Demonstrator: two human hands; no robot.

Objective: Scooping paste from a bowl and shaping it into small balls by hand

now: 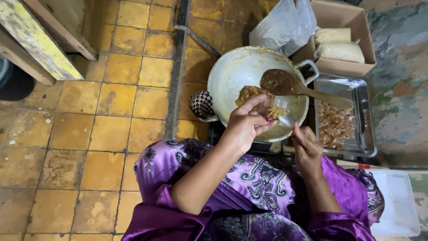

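The filling was a brown, sticky, stringy lump lying inside the one pale pan, near its front rim. My left hand curled over it, fingers pinching a bit of the filling against a clear wrapper. My right hand gripped one metal spoon. One wooden spoon rested in the pan, one steel tray of wrapped sweets beside it
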